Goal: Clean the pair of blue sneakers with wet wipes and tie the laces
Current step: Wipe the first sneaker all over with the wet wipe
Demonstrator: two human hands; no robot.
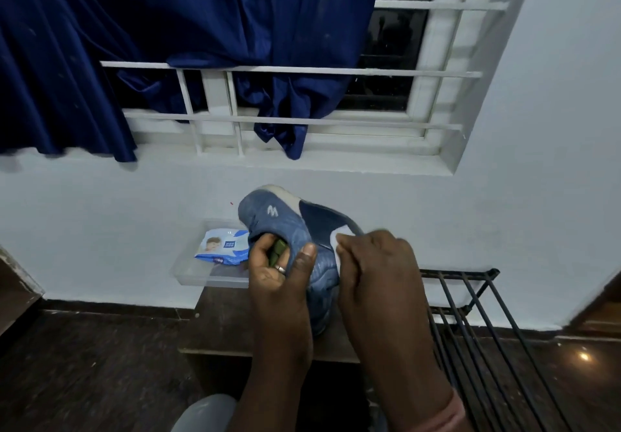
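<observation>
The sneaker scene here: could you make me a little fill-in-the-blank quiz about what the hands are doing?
1. The left hand grips the blue ___ at its opening.
2. The right hand presses a white ___ against the shoe's side.
3. The wipes pack lies in a clear ___ to the left of the shoe.
4. Behind, a ___ curtain hangs over the window bars.

Missing words: sneaker; wipe; tray; blue
</observation>
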